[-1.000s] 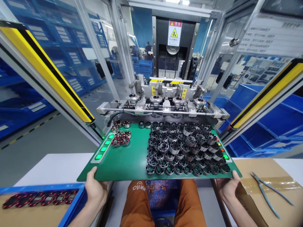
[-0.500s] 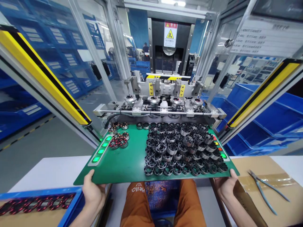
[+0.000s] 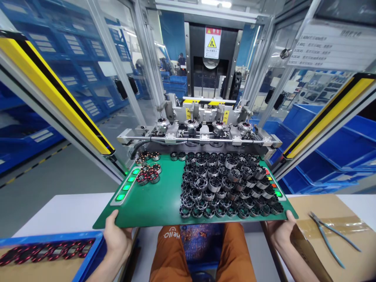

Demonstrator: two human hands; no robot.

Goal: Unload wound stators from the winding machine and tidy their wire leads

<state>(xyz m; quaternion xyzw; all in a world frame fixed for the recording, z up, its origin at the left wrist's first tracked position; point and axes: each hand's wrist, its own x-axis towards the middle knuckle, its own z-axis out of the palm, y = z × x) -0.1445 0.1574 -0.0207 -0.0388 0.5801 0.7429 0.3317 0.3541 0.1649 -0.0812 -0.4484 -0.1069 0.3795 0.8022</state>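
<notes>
My left hand (image 3: 117, 239) grips the front left corner of a green work board (image 3: 158, 203), thumb on top and fingers hidden below. My right hand (image 3: 281, 233) grips the front right corner the same way. On the board's right half lies a heap of several dark metal ring housings (image 3: 226, 184). A small cluster of copper-wound stators (image 3: 148, 172) sits at its left rear. Behind the board a machine fixture (image 3: 202, 127) carries a row of round parts.
Green lit buttons (image 3: 126, 187) line the board's left edge. A blue tray with red-wound stators (image 3: 47, 250) sits at the lower left. Pliers (image 3: 331, 235) lie on a cardboard box at the right. Yellow light-curtain bars flank the opening. My orange-clad legs are below.
The view has shifted slightly. Both hands stay on the board's front corners and nothing on the board has moved.
</notes>
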